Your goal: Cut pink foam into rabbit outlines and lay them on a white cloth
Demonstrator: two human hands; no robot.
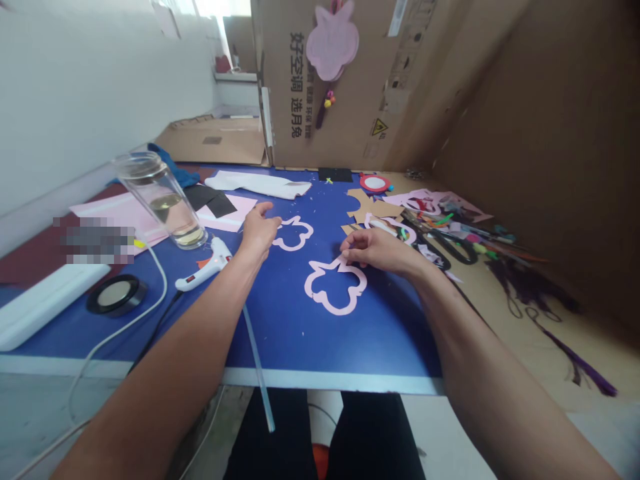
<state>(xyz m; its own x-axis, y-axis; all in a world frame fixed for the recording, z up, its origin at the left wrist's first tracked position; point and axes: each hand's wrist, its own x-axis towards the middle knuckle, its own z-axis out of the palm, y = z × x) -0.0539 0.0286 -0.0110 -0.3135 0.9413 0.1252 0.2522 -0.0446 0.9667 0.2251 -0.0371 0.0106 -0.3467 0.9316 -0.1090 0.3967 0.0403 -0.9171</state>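
L forearm [145,380] & R forearm [495,353]: bare, rising from bottom corners, elbows cut off by frame; black trousers [273,433] visible btwn them, below table edge

L hand [259,233]: palm down, fingers open & spread, nothing held, just beside small pink foam outline [293,235] at centre of frame

R hand [373,252]: fingers curled inward, tips at top of large pink foam outline [336,293]; hand partly hides that edge, so pinch vs. light touch can't be told

Both outlines lie flat on blue table [350,340], large one nearer camera

Left of centre: white hot glue gun [205,265] on its side near L wrist; clear glue stick [257,367] angled over front table edge; clear glass tumbler [163,200] tilted on its side, some liquid inside

Right of centre: tan card cut-outs [373,208], black scissors [450,247] amid mixed scraps, hard to make out

Far left: pixelated patch [95,240] hides whatever's there

Top: cardboard box [325,127] w/ pink bunny-shaped cut-out [333,47] hanging on it
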